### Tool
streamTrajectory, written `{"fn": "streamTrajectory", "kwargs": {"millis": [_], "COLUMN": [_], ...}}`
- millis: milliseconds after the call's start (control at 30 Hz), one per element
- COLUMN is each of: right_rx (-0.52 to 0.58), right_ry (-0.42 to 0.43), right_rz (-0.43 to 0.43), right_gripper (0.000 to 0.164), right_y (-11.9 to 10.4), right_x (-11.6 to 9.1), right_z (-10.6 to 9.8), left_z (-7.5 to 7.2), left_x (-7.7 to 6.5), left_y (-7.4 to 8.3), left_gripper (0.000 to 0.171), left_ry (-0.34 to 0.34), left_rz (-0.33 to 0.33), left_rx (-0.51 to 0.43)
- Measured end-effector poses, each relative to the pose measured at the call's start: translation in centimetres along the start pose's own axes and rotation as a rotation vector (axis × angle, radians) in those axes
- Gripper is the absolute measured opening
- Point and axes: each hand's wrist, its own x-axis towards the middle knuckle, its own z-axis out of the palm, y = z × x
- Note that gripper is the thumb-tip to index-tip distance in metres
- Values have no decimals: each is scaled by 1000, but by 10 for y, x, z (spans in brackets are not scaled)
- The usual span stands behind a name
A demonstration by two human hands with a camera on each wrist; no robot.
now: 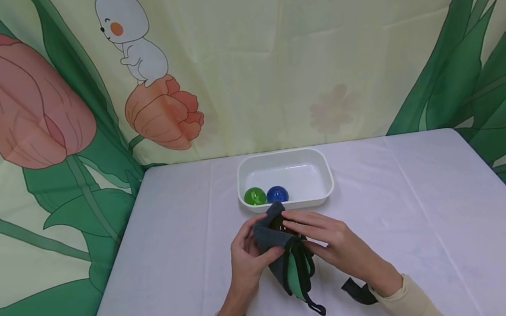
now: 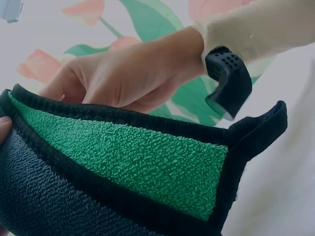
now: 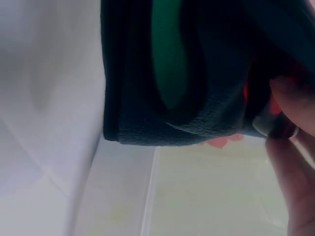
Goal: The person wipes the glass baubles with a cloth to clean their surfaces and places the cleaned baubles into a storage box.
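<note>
A grey-blue towelling cloth [image 1: 272,236] with a green reverse [image 2: 123,157] and black edging is folded between my two hands above the table. My left hand [image 1: 253,258] grips it from the left, thumb on the near side. From the right, my right hand [image 1: 332,234] reaches into the fold. There its fingers pinch a shiny, dark red glassy ball [image 3: 274,109], mostly hidden by cloth and fingers. A black loop [image 1: 317,307] hangs from the cloth's lower corner.
Behind the hands stands a white tray [image 1: 304,203]. A green glassy ball [image 1: 255,196] and a blue one sit side by side in its near left part. White cloth covers the table [image 1: 176,265], and a flowered curtain [image 1: 249,68] hangs behind it.
</note>
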Motion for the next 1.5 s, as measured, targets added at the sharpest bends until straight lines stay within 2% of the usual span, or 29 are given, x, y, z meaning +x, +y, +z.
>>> {"fn": "streamTrajectory", "kwargs": {"millis": [100,267,400,500,567,700,833,900,1000,1167,1267,1367,1467,1500], "right_rx": [26,70,48,9,-19,-53,-60,-55,-26,44,40,-11,-59,-72], "right_ry": [8,4,-11,-27,-38,-38,-32,-27,-7,13,-11,-43,-58,-58], "right_rz": [45,100,89,46,-1,-91,-85,-49,40,147,147,129,62,25], "right_gripper": [75,76,77,78,71,41,39,47,72,77,78,82,83,75], "right_y": [-1,-2,-2,0,1,3,2,0,-1,-2,-1,-1,-1,0], "right_x": [0,1,1,1,2,3,2,2,1,0,-1,-1,0,0], "right_z": [-1,-3,-3,-3,-2,-1,-1,-1,0,0,-1,-3,-3,-3], "left_z": [0,1,1,1,1,1,0,0,0,1,2,2,1,2], "left_x": [0,0,1,2,2,2,2,2,2,2,2,2,2,2], "left_y": [-1,-1,-1,-2,-2,-3,-3,-3,-2,-1,-1,0,1,1], "left_gripper": [63,61,60,60,60,60,61,61,61,61,61,60,60,60], "left_ry": [-6,-12,4,20,25,32,29,27,18,4,9,27,39,43], "left_rz": [11,25,19,11,9,6,-3,-8,-11,-7,-2,2,4,2], "left_rx": [8,8,-5,-17,-21,-19,-19,-20,-14,-1,3,-5,-18,-20]}}
